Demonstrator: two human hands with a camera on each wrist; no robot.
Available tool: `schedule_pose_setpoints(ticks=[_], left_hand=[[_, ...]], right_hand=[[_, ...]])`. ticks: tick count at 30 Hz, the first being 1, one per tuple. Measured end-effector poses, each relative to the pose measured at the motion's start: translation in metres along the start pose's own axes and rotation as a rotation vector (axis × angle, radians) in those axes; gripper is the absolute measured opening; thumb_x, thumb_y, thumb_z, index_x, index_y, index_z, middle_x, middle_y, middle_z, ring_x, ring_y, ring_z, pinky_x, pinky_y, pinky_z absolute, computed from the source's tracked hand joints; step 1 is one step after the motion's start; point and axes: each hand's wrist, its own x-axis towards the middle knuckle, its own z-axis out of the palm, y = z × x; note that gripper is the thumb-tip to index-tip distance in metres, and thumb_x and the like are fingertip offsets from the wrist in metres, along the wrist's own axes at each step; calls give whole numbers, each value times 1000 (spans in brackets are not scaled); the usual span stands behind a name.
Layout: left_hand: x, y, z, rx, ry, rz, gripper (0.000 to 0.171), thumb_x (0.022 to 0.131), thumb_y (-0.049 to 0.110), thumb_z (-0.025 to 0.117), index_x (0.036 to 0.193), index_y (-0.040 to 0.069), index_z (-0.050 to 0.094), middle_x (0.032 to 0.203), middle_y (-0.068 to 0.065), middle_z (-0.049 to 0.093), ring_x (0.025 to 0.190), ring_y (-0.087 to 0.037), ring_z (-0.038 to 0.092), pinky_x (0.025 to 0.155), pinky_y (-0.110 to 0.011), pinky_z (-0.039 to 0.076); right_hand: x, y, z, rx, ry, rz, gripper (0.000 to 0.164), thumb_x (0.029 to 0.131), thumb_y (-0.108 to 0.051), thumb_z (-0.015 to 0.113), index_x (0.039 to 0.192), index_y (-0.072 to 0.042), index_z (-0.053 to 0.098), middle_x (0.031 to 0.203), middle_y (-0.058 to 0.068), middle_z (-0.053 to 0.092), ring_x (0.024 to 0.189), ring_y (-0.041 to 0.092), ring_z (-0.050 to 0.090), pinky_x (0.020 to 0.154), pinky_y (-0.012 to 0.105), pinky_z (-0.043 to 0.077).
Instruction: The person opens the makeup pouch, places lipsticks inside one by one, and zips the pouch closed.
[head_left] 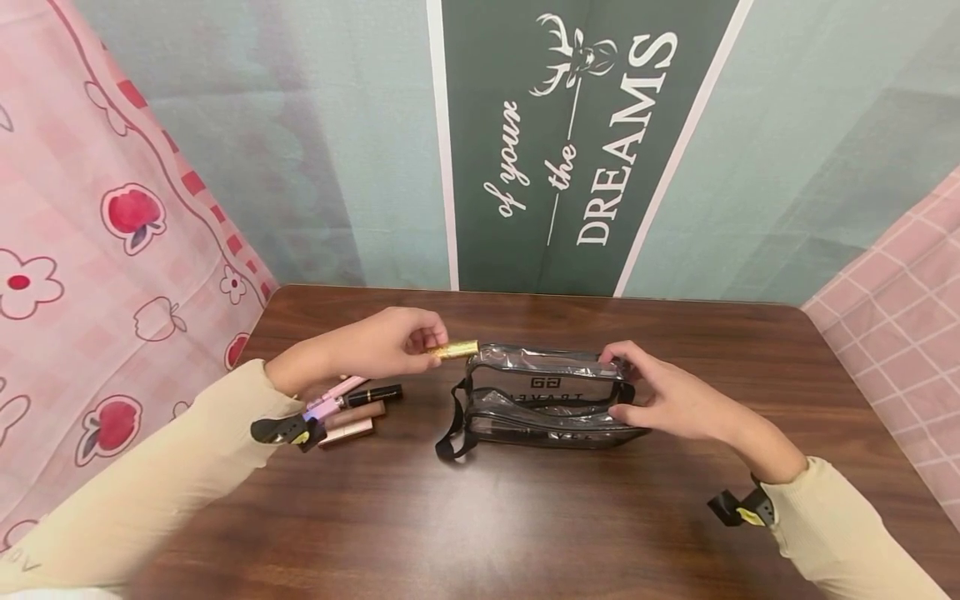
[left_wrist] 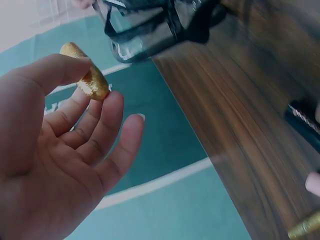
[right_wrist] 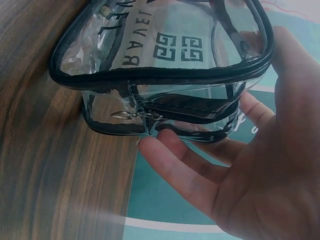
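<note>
In the head view my left hand [head_left: 393, 342] pinches a gold lipstick tube [head_left: 457, 349] between thumb and fingers, its far end at the left rim of a clear toiletry bag [head_left: 536, 389]. The left wrist view shows the gold tube [left_wrist: 95, 82] under my thumb, with the fingers behind it. My right hand [head_left: 671, 396] grips the bag's right end, thumb on the near edge and fingers on the far edge. The bag has black piping, printed lettering and an unzipped mouth. From the right wrist, its zipper pull [right_wrist: 125, 115] hangs near my fingertips.
Left of the bag lie a black tube [head_left: 375, 395], a brown tube [head_left: 360, 414], a pale pink case [head_left: 347, 432] and pinkish-purple tubes [head_left: 326, 406]. A black strap [head_left: 453, 433] trails from the bag's left end onto the wooden table [head_left: 480, 525]. Printed curtains hang behind.
</note>
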Motion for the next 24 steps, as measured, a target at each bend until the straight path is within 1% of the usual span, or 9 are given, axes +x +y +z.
schedule_pose_setpoints(ticks=[5, 9, 16, 24], left_hand=[[10, 11, 8, -32, -14, 21, 13, 91, 6, 71, 102, 6, 65, 88, 0, 63, 83, -13, 59, 77, -30, 53], [17, 18, 14, -41, -26, 24, 12, 91, 7, 71, 101, 8, 65, 87, 1, 62, 81, -12, 57, 76, -29, 51], [27, 30, 26, -26, -37, 35, 13, 93, 9, 71, 104, 7, 65, 89, 1, 62, 82, -11, 57, 78, -28, 51], [35, 40, 34, -20, -59, 54, 12, 93, 11, 71, 103, 8, 66, 88, 2, 61, 74, -8, 53, 71, -24, 48]], right_hand=[[-1, 1, 1, -10, 7, -3, 61, 85, -14, 79, 134, -24, 43, 123, 5, 56, 96, 22, 59, 65, 27, 53], [-1, 2, 2, -16, 10, -14, 61, 85, -14, 80, 134, -24, 43, 122, 4, 56, 97, 22, 58, 66, 28, 52], [-1, 2, 2, -13, 9, -6, 61, 86, -15, 79, 134, -25, 43, 122, 4, 57, 96, 21, 58, 64, 27, 52], [-2, 1, 3, -24, 15, -8, 62, 85, -14, 80, 134, -25, 43, 122, 4, 57, 94, 20, 58, 65, 27, 52]])
